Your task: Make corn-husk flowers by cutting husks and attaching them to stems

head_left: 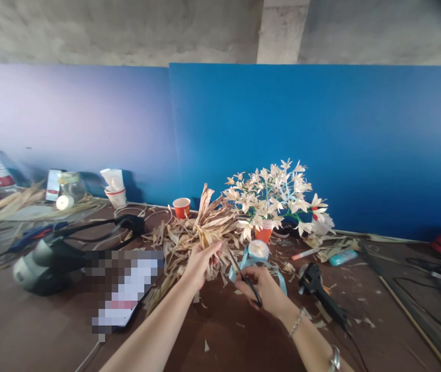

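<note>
Your left hand (202,262) pinches dry husk (207,234) at the near side of a husk pile (174,243); just right, your right hand (264,287) grips scissors (250,283). Farther right, 1 orange cup (264,233) holds white flowers (280,188), ribbon (258,250) before it.

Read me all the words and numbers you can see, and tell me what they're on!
There are none I can read.
Bottle label: too blurred.
Orange cup at the back: yellow marks, too small to read.
Phone: its screen is blocked out by big squares.
White thing beside the jar: too small.
Blue thing: any print is too small.
</note>
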`<action>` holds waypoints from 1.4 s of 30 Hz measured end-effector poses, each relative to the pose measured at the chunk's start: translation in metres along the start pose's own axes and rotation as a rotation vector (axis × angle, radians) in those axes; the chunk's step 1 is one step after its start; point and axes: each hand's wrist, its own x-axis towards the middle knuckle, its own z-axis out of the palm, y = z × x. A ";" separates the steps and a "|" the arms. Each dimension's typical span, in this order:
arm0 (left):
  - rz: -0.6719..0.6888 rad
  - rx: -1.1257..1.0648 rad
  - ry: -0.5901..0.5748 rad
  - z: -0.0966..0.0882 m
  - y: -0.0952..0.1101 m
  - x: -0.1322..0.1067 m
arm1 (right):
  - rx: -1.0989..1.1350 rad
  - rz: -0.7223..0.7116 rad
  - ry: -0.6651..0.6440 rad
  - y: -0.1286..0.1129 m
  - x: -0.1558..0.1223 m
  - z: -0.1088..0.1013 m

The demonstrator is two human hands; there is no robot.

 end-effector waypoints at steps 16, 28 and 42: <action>-0.017 0.070 -0.036 -0.005 0.001 0.004 | -0.085 0.006 -0.049 -0.005 -0.003 -0.005; -0.050 0.105 0.030 -0.008 0.000 0.008 | -0.080 0.017 -0.074 -0.007 -0.004 -0.006; -0.067 0.183 0.004 -0.013 0.000 0.010 | -0.089 0.026 -0.112 -0.002 -0.003 -0.009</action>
